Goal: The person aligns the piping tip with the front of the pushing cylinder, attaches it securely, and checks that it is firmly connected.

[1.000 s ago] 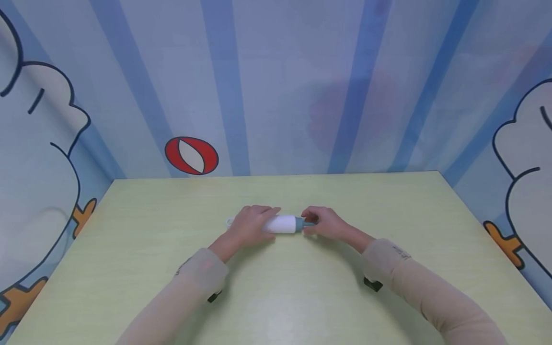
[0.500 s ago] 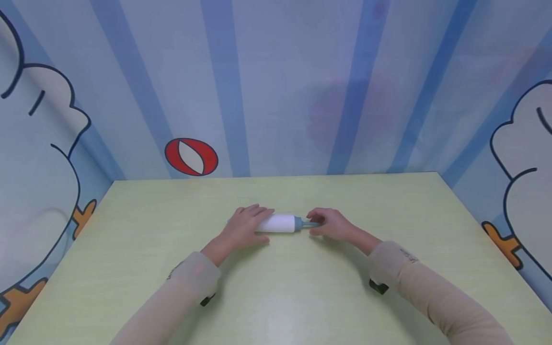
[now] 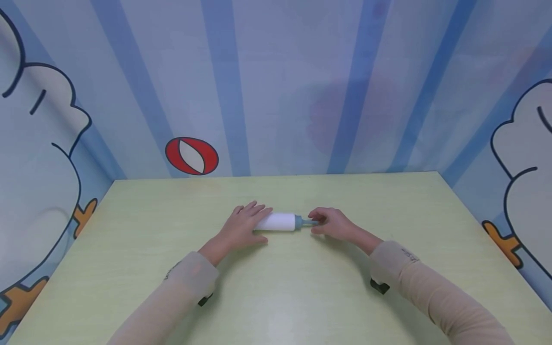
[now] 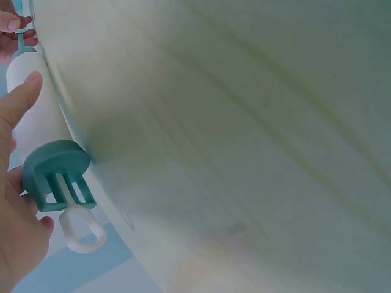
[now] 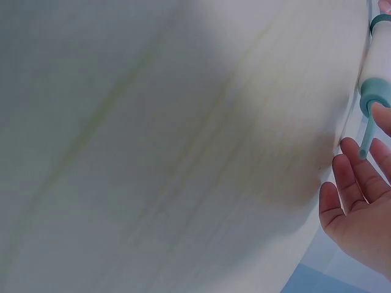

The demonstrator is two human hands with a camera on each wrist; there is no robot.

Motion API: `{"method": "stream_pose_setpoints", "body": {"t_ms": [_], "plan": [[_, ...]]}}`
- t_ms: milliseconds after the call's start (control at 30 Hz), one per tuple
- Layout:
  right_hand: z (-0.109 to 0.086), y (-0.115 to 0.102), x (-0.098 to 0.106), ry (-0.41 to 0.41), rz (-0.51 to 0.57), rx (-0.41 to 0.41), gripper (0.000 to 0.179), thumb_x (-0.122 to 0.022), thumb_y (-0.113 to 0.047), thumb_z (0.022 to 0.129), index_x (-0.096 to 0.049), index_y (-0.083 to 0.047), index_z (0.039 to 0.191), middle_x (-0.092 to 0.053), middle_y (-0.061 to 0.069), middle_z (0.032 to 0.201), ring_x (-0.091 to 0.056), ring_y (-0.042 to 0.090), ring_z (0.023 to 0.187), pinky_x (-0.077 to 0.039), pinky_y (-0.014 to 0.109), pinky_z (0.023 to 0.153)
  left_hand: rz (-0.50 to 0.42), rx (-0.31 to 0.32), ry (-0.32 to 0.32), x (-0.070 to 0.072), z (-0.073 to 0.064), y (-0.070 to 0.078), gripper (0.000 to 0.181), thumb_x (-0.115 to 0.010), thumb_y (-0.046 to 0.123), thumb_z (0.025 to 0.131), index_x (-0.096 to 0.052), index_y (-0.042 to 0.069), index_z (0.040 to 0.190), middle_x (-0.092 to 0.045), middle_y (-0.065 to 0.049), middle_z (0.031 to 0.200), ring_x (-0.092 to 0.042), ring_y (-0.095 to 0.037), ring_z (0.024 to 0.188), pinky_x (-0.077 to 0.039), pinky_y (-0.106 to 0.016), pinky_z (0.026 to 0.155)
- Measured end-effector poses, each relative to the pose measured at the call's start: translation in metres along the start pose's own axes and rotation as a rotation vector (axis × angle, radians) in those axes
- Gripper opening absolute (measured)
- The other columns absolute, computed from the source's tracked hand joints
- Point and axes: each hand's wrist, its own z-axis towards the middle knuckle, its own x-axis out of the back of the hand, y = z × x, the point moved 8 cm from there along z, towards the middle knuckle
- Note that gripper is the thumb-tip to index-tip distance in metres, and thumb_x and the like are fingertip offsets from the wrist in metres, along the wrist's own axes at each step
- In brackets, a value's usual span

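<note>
A white cylindrical tube [image 3: 278, 222] with teal ends lies sideways on the table in the head view. From its right end runs a thin teal nozzle [image 3: 307, 222]. My left hand [image 3: 239, 229] rests over the tube's left part, its fingers straight and spread, the thumb apart from them. In the left wrist view, the slotted teal end cap [image 4: 58, 157] and a white ring [image 4: 85, 248] show beside that hand. My right hand [image 3: 336, 224] is at the nozzle tip, its fingers loosely bent. In the right wrist view the nozzle lies between thumb and fingers without a visible pinch.
The pale yellow-green table [image 3: 284, 287] meets a blue striped backdrop [image 3: 284, 96] at its far edge. Printed cartoon figures cover the side panels, and a red and white ball is printed at the back. A dark device [image 3: 379, 286] sits under the right sleeve.
My left hand has shifted left along the tube and its fingers have straightened and spread. The right hand has moved slightly right, and more of the nozzle shows. The tube has barely moved.
</note>
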Motion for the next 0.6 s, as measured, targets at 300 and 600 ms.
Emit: {"method": "stream_pose_setpoints", "body": {"t_ms": [300,600], "plan": [[-0.007,0.004,0.009,0.023,-0.014,-0.005,0.037,-0.064,-0.011,0.078,-0.055,0.0,0.112,-0.061,0.014,0.102,-0.055,0.024,0.093,-0.045,0.037,0.081,-0.006,0.025,0.015,0.006,-0.005,-0.005,0.077,-0.071,0.041,0.07,-0.036,0.018,0.135,-0.038,-0.008,0.138,-0.028,-0.03,0.131,-0.024,-0.051,0.102],[-0.024,0.01,0.032,0.03,-0.066,-0.015,0.04,-0.058,-0.017,0.084,-0.051,-0.001,0.12,-0.057,0.017,0.114,-0.051,0.03,0.104,-0.042,0.043,0.086,-0.043,0.075,0.016,0.019,-0.021,-0.018,0.076,-0.066,0.043,0.074,-0.033,0.018,0.137,-0.034,-0.008,0.141,-0.025,-0.03,0.132,-0.022,-0.053,0.102]]}}
